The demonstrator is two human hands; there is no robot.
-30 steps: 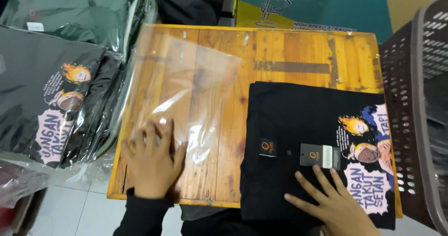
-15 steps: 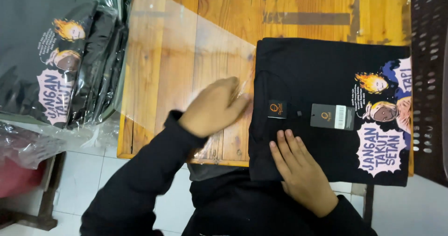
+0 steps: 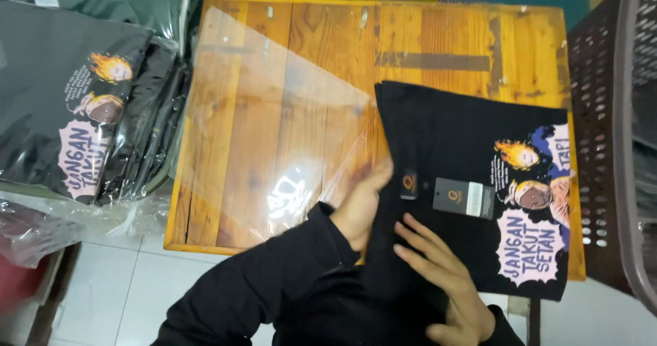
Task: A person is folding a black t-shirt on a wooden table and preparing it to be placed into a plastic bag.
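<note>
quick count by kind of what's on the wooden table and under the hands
folded black t-shirt: 1
clear plastic bag: 1
dark hang tag: 1
hands, left hand and right hand, on the shirt's near edge: 2
total: 5

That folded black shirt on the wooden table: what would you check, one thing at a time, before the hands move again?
1. Folded black shirt lies flat on the wooden table: mostly ok, though its lower edge hangs past the table's front edge.
2. Left hand has hold of the shirt's left edge: cannot tell; it is at the edge, fingers hidden.
3. Right hand steadies the shirt: ok, it lies flat and open on the cloth.
4. Hang tag free of both hands: ok, it lies above the right hand's fingertips.
5. Clear plastic bag is spread flat beside the shirt: ok.
6. Bag's mouth is open: cannot tell.
</note>
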